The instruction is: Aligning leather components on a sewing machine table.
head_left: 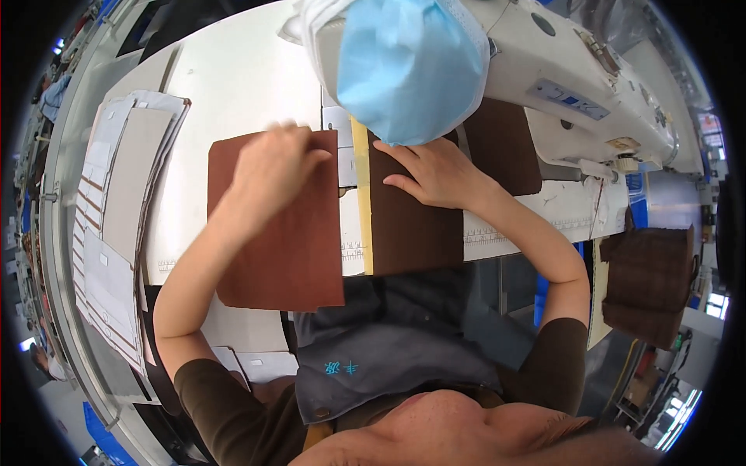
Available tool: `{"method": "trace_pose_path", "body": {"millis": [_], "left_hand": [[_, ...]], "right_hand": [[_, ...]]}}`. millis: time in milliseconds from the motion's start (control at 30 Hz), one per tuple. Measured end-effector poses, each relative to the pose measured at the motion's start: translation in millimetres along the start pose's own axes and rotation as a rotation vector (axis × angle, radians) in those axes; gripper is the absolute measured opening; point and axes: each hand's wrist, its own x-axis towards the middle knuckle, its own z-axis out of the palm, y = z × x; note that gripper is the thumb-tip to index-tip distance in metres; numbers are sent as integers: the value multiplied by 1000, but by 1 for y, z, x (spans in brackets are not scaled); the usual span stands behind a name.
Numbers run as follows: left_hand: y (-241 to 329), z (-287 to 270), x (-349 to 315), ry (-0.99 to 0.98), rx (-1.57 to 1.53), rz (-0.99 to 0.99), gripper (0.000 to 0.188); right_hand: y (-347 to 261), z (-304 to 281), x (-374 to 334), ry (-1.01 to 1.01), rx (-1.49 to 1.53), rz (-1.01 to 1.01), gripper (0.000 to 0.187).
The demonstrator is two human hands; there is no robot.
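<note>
A reddish-brown leather-like panel (276,256) lies on the white table, its lower end hanging past the front edge. My left hand (273,167) is over its upper part, knuckles up and blurred by motion; its fingertips are hidden. To the right is a dark brown panel (416,241) with a pale yellow strip (361,202) along its left edge. My right hand (439,172) rests on the upper part of this dark panel, thumb and forefinger stretched apart. A blue face mask (412,66) hides what lies just beyond my right fingertips.
A white sewing machine (567,70) reaches across the upper right. Another dark brown piece (505,147) lies beneath its arm. Stacked grey-white panels (128,179) stand along the table's left side. Dark brown pieces (649,272) hang at the right. A printed ruler (497,233) follows the front edge.
</note>
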Motion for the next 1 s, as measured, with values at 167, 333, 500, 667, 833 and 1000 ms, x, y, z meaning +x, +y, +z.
{"method": "trace_pose_path", "body": {"millis": [167, 333, 500, 667, 833, 1000], "left_hand": [[-36, 3, 30, -261, -211, -171, 34], [-24, 11, 25, -232, -784, 52, 9], [7, 23, 27, -14, -652, 123, 22], [9, 31, 28, 125, -400, 240, 38], [8, 34, 29, 162, -309, 265, 43], [7, 35, 29, 146, -290, 255, 47]], "right_hand": [[5, 1, 3, 164, -156, -116, 47], [6, 2, 3, 119, -136, -107, 48], [6, 4, 2, 146, -147, -129, 51], [6, 6, 1, 140, -140, -128, 53], [4, 6, 1, 157, -111, -120, 50], [6, 6, 0, 136, -120, -122, 50]]}}
